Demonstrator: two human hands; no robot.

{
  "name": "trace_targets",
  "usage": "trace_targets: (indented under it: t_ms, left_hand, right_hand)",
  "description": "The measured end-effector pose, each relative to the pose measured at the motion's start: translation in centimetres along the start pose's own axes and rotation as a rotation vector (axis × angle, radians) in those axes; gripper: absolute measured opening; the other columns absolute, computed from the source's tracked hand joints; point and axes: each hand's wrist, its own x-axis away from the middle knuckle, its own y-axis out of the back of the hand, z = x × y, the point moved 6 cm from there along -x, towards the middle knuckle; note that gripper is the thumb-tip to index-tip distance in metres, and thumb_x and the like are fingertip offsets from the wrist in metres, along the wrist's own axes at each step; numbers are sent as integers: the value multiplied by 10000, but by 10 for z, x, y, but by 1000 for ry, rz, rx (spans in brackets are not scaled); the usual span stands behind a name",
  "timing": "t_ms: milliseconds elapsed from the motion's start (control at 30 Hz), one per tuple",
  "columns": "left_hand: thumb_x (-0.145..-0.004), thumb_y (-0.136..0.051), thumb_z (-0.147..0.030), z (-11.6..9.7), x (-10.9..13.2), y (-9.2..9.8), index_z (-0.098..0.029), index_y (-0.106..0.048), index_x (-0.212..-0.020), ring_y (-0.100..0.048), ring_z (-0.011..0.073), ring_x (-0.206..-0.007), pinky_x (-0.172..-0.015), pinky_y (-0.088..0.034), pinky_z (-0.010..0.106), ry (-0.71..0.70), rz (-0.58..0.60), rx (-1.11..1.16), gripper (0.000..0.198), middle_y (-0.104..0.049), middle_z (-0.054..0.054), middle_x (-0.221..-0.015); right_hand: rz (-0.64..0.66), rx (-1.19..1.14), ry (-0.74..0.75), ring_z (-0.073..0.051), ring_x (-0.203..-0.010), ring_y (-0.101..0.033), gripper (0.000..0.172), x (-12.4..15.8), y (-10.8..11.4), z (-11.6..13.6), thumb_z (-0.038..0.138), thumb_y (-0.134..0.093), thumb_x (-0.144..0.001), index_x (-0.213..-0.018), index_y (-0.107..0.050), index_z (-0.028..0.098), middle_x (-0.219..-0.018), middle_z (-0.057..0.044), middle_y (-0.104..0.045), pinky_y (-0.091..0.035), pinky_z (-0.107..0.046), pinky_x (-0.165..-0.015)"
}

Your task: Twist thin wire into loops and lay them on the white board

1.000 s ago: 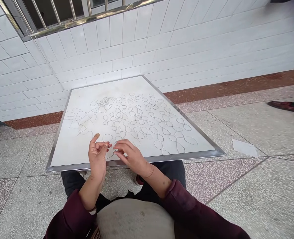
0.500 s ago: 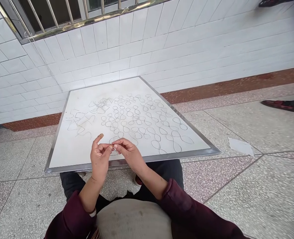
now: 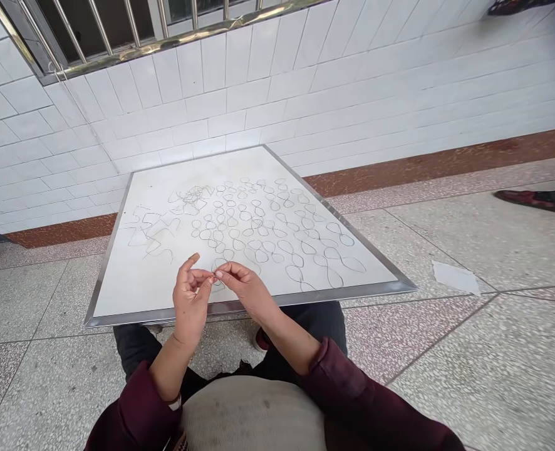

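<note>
there are two hands (image 3: 191, 304), one table (image 3: 131, 288), dozens of loops (image 3: 340, 234).

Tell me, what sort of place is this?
Possibly a corridor or walkway beside a building: a white tiled wall, a window with metal bars and a speckled floor suggest it.

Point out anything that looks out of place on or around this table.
A white scrap, perhaps paper, lies on the floor right of the table, like litter. On the table, a tangle of wire looks messy beside the mostly separate figure-eight loops.
</note>
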Motion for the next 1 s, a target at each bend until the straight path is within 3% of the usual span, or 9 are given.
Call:
trace_targets:
  t_ms: [100,200,267,333,433,533,667,800,1000]
  left_hand:
    - [-838,-693,-298,-6,7,4,-233,-526,-1292,-635,159,-893,-861,-488,316,-47,-37,-48,488,-679,41,-928]
    - [-878,-648,-343,-4,22,13,-248,-498,-1323,-638,145,-803,-739,-495,276,-68,-139,35,479,-656,17,-852]
    - [-879,-649,-359,9,31,17,-266,-455,-1355,-640,138,-764,-672,-487,256,26,-181,160,522,-635,-7,-800]
    - [-860,-672,-377,24,36,16,-261,-465,-1342,-662,154,-857,-735,-506,279,160,-198,256,538,-662,13,-886]
    - [-851,-680,-399,35,35,10,-235,-517,-1308,-647,190,-1070,-938,-475,349,268,-168,347,513,-688,78,-1110]
    - [-856,-675,-403,33,29,6,-213,-589,-1246,-632,193,-1124,-1030,-417,369,260,-137,412,443,-702,93,-1140]
    - [-860,-679,-375,31,25,5,-204,-647,-1174,-674,160,-987,-956,-456,322,258,-112,490,359,-741,61,-978]
    - [-848,-703,-329,31,24,5,-218,-648,-1187,-686,129,-903,-839,-483,254,309,-94,551,362,-742,49,-975]
    - [-834,-724,-274,37,29,-3,-226,-639,-1193,-659,157,-1084,-977,-463,286,384,-103,658,372,-708,63,-1146]
  right_hand:
    - [-80,-27,-6,-129,-625,-440,203,0,7,0,417,-679,-800,-785,-643,219,-695,23,-540,-390,-275,-615]
    - [-179,-105,-7,-122,-586,-383,207,0,13,1,417,-662,-815,-780,-614,219,-686,25,-498,-360,-273,-587]
    - [-225,-173,7,-128,-614,-406,205,0,16,3,407,-664,-812,-759,-604,218,-726,11,-519,-373,-282,-617]
    - [-244,-233,13,-131,-637,-429,203,-1,15,3,400,-685,-794,-746,-605,220,-752,5,-533,-390,-290,-647]
    - [-229,-260,11,-137,-648,-445,217,0,9,2,409,-699,-784,-733,-601,222,-727,9,-525,-408,-299,-676]
    - [-212,-274,-18,-138,-657,-462,224,4,2,1,414,-707,-775,-742,-602,220,-722,15,-532,-415,-297,-687]
    - [-164,-359,-93,-126,-681,-507,257,9,-5,3,434,-731,-763,-780,-609,209,-741,22,-557,-425,-289,-717]
    - [-82,-445,-135,-109,-663,-504,267,11,-10,9,427,-746,-767,-795,-604,203,-679,38,-550,-422,-271,-711]
    - [-141,-513,-121,-95,-667,-506,258,10,-10,11,403,-764,-752,-777,-600,206,-737,39,-540,-436,-262,-720]
